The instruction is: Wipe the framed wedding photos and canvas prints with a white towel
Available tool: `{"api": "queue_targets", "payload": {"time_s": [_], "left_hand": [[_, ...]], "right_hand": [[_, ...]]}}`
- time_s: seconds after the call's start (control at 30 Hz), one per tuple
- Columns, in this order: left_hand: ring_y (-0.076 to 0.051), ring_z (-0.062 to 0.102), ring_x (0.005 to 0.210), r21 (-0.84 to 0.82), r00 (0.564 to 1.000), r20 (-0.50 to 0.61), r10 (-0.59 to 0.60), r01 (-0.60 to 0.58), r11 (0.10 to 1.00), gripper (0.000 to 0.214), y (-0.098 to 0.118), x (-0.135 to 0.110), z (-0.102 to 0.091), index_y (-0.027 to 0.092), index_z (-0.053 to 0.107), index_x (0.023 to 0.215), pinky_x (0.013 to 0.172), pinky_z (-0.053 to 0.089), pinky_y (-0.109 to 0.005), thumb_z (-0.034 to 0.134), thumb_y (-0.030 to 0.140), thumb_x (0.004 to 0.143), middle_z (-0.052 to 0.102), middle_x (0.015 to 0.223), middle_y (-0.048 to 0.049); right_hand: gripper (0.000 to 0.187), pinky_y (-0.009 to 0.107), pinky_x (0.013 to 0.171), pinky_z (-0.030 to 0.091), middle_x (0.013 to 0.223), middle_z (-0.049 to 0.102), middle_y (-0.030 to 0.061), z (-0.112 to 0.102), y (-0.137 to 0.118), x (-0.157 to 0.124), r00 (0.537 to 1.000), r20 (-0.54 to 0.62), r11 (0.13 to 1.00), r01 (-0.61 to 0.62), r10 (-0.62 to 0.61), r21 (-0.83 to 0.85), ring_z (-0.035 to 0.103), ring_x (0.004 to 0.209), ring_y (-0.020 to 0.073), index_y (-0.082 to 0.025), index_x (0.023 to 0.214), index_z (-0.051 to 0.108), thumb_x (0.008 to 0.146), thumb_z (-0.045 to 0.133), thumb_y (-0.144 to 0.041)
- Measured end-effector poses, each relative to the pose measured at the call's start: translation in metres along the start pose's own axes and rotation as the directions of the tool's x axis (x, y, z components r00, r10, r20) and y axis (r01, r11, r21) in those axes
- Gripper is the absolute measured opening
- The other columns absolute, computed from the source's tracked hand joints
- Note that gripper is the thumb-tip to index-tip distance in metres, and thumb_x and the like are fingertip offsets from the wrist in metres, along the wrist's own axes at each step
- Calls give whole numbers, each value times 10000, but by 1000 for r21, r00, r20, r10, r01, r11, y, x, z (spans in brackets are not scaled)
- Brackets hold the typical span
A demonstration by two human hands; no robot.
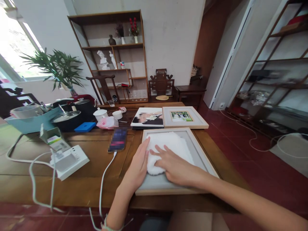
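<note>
A light wooden picture frame (166,191) with a pale grey inner surface lies flat near the table's right end. On it rests a fluffy white cloth (172,141). Along the frame's left side lies my left hand (139,165), its fingers stretched out, close together and beside the cloth's edge. My right hand (169,162) presses on top of the cloth with its fingers spread; the thumb dents the pile. Whatever is beneath the cloth is hidden.
Behind the frame are a photo book (148,117) and a second framed picture (181,116). Leftward lie a phone (117,140) on a white cable (104,179), an opened white box (72,160), a blue block (85,126), a white lidded bowl (100,114) and a dark pan (66,120).
</note>
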State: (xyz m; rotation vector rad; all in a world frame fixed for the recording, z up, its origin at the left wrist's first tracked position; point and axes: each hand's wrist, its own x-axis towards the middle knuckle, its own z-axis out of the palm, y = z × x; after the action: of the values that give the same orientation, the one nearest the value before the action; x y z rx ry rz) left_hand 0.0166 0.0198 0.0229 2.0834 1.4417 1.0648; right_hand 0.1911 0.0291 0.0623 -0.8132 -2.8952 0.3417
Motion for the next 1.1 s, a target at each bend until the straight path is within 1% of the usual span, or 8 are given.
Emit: {"api": "queue_targets", "payload": {"time_s": [0.23, 0.43, 0.57, 0.7, 0.83, 0.9, 1.0, 1.1], "left_hand": [[-179, 309, 1332, 39, 999, 50, 19, -21, 999, 443, 0, 2, 2, 215, 290, 1386, 1115, 237, -388, 258, 283, 950, 358, 1437, -72], [-200, 331, 1323, 108, 998, 60, 20, -26, 994, 422, -4, 1, 4, 205, 368, 1345, 1108, 254, -414, 316, 267, 931, 376, 1427, -89], [-205, 368, 1301, 151, 991, 132, 5, -25, 988, 427, -2, 1, 3, 193, 390, 1338, 1096, 280, -410, 343, 269, 920, 415, 1403, -89], [-224, 376, 1295, 195, 985, 168, -27, -6, 981, 427, 1, 1, 2, 189, 417, 1325, 1075, 310, -430, 355, 278, 912, 423, 1397, -94], [-223, 383, 1291, 200, 986, 161, -34, 1, 980, 418, 0, 1, 3, 187, 436, 1311, 1071, 318, -427, 358, 277, 910, 436, 1388, -92], [-220, 388, 1287, 204, 987, 159, -34, 1, 979, 418, -1, 1, 4, 178, 438, 1309, 1076, 312, -420, 359, 275, 910, 440, 1384, -97], [-218, 387, 1288, 212, 986, 162, -37, 2, 977, 422, -1, 0, 4, 157, 440, 1308, 1083, 303, -415, 360, 269, 909, 439, 1383, -106], [-217, 394, 1283, 212, 987, 157, -40, 6, 977, 413, -1, 0, 4, 169, 446, 1303, 1079, 310, -420, 364, 256, 907, 447, 1379, -98]], "right_hand": [[445, 507, 1088, 140, 1433, 331, 142, -1, -15, -46, 998, 60, 1000, 5, -6, 11, 161, 1348, 296, -134, 985, 653, 622, 447, 20], [507, 461, 1089, 206, 1381, 435, 5, -22, 12, -93, 982, 98, 986, -165, 163, 10, 258, 1328, 238, -210, 869, 662, 557, 369, 63], [411, 396, 980, 385, 1162, 624, 45, -50, 40, -122, 960, 44, 951, -281, 277, 130, 497, 1162, 245, -219, 824, 641, 596, 395, 18], [125, 381, 740, 519, 899, 671, 79, -80, 75, -122, 834, -190, 792, -384, 518, 475, 636, 818, 240, -198, 855, 606, 745, 554, -225], [436, 427, 744, 538, 1053, 649, 80, -90, 106, -99, 721, -288, 582, -193, 630, 790, 637, 878, 266, -208, 1038, 534, 636, 688, -281], [399, 444, 760, 528, 1036, 651, 94, -90, 115, -85, 666, -365, 637, -217, 651, 740, 633, 888, 281, -180, 1001, 541, 627, 666, -239], [207, 459, 766, 504, 925, 666, 115, -88, 119, -61, 542, -610, 813, -447, 578, 373, 627, 864, 306, -151, 852, 572, 645, 570, -136], [284, 460, 841, 458, 1038, 641, 153, -78, 112, -30, 612, -730, 868, -494, 305, -52, 577, 1002, 320, -133, 863, 595, 656, 451, -3]]}}
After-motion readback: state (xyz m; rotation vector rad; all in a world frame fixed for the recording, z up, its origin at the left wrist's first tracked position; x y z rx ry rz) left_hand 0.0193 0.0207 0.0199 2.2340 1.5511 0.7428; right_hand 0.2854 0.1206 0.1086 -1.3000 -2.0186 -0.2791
